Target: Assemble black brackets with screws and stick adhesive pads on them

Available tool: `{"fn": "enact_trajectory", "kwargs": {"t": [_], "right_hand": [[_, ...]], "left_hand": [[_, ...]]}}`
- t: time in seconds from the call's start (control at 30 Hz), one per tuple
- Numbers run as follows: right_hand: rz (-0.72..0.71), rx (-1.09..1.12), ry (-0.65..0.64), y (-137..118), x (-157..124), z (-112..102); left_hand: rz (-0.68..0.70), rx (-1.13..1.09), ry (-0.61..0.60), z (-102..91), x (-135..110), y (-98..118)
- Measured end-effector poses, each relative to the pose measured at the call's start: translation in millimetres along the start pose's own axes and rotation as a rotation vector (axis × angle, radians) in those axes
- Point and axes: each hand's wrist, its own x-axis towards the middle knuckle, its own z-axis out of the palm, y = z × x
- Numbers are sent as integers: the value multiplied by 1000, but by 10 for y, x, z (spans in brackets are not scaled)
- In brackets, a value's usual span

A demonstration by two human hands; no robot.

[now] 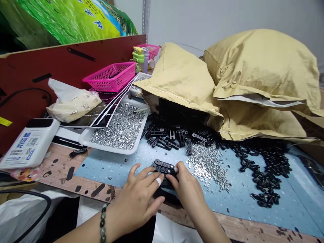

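Note:
My left hand (136,194) and my right hand (186,189) both hold a black perforated plastic link part (163,167) above a pale blue speckled mat (253,216). Its left end lies against my left fingertips, and my right fingers pinch its right end, where a small silver fastener shows. A white bandage (158,182) wraps one left finger, and a beaded bracelet (103,222) circles that wrist. Just right of my right hand lies a spread of silver screws (207,165). Loose black links (169,138) lie beyond my hands.
A white tray (138,130) of silver nuts stands to the left. More black links (265,168) lie at right, below large kraft paper bags (263,71). A pink basket (110,77), a white box (29,143) and a plastic packet (72,101) sit at far left.

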Motion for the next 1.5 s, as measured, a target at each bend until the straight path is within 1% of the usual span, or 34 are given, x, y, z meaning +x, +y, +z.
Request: {"fn": "enact_trajectory", "kwargs": {"t": [0.03, 0.07, 0.1, 0.13, 0.2, 0.27, 0.33, 0.37, 0.4, 0.43, 0.5, 0.53, 0.57, 0.6, 0.67, 0.73, 0.8, 1.07, 1.23, 1.37, 1.5], "right_hand": [[-28, -47, 29, -1, -7, -29], [-74, -47, 58, -11, -20, -60], [-136, 2, 75, -33, -39, -92], [-211, 89, 62, -66, -63, -120], [-384, 282, -26, -151, -125, -160], [-531, 388, -92, -234, -191, -174], [-619, 420, -111, -279, -242, -168], [-618, 440, -106, -283, -256, -160], [-572, 475, -101, -275, -260, -150], [-481, 524, -92, -258, -251, -138], [-212, 665, -58, -207, -194, -102], [-74, 737, -52, -182, -148, -78], [40, 800, -58, -161, -96, -50], [121, 850, -75, -147, -40, -18], [199, 903, -112, -140, 61, 48], [230, 907, -124, -152, 130, 108], [246, 888, -116, -168, 161, 150], [258, 824, -96, -199, 151, 162], [278, 841, -89, -195, 141, 170], [268, 827, -101, -192, 151, 187], [248, 747, -132, -198, 162, 181]], "left_hand": [[-10, -17, -5, -49, 0, -3], [-17, -41, -16, -100, -1, -6], [-26, -72, -29, -148, -4, -10], [-32, -114, -45, -191, -8, -13], [-40, -211, -78, -249, -26, -21], [-36, -294, -85, -266, -59, -39], [-41, -342, -63, -254, -103, -74], [-60, -345, -45, -241, -125, -98], [-94, -339, -17, -225, -145, -125], [-147, -320, 23, -204, -159, -153], [-246, -245, 117, -151, -169, -206], [-257, -195, 151, -117, -165, -228], [-239, -141, 159, -78, -156, -247], [-196, -84, 139, -38, -146, -263], [-83, 17, 74, 40, -123, -286], [-20, 85, 35, 98, -108, -303], [0, 121, 26, 127, -103, -315], [3, 129, 19, 106, -117, -321], [-5, 117, -1, 90, -112, -310], [-5, 113, 15, 85, -112, -306], [-10, 115, 14, 91, -103, -285]]}}
